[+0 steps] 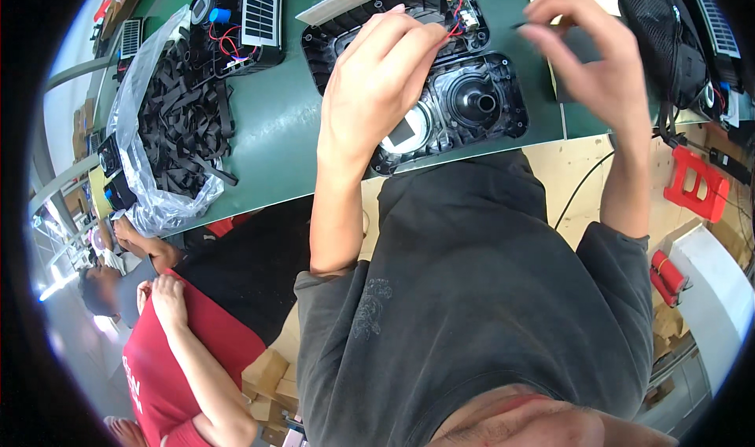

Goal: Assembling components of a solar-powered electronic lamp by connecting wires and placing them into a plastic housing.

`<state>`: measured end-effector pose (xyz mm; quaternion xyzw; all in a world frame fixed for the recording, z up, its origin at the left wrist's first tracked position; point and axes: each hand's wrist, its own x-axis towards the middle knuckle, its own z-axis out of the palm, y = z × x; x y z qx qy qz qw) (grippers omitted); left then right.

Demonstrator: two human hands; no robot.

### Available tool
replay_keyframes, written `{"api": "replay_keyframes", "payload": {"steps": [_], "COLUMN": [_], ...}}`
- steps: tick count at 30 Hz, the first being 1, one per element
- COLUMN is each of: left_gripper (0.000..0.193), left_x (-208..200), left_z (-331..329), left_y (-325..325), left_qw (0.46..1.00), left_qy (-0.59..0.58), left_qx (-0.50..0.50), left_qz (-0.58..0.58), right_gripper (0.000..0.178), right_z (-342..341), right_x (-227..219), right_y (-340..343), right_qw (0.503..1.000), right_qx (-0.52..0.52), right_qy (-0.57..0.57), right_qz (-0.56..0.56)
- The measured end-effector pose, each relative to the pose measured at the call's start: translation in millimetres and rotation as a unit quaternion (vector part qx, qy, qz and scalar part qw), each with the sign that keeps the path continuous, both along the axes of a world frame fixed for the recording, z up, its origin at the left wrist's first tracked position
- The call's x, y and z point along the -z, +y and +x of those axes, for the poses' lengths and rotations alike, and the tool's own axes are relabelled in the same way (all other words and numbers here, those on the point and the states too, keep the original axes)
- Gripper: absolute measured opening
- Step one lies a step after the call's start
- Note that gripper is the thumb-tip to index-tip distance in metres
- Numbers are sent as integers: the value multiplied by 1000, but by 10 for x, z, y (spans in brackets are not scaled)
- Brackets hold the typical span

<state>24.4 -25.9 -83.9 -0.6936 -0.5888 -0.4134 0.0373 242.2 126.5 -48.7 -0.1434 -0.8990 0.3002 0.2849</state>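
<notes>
Table: green, with the open black plastic housing lying near its front edge (round funnel-like socket inside, red and blue wires at the back).
Bag: clear plastic, full of black strips, well to the left.
Left hand: raised, fingers curled down onto the housing's middle.
Right hand: blurred, hovering apart, pinching a small dark piece; grip unclear.
</notes>
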Motion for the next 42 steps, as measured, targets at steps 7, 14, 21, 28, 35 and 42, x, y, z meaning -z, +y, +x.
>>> {"api": "replay_keyframes", "payload": {"steps": [7, 14, 21, 28, 35, 42], "left_gripper": [24, 14, 8, 12, 14, 21], "left_x": [30, -85, -15, -19, -181, 28], "left_z": [74, 118, 142, 171, 192, 158], "left_y": [-29, -72, -22, -6, 58, 38], "left_qw": [1000, 995, 996, 991, 996, 998], "left_qy": [12, -39, -17, 11, 30, -26], "left_qx": [-24, -20, -49, -100, -59, -53], "left_qz": [10, -85, -77, -93, -66, -34], "right_gripper": [15, 15, 21, 25, 17, 15], "right_z": [-406, -475, -463, -481, -757, -513], "right_x": [88, 155, 189, 23, 571, -53], "right_y": [-230, -210, -175, -286, 166, -6], "right_qw": [995, 998, 994, 1000, 929, 984], "right_qx": [-64, -49, -15, -13, -217, -114], "right_qy": [7, 16, 51, -26, 281, -112], "right_qz": [72, 45, 95, 9, 104, -76]}}
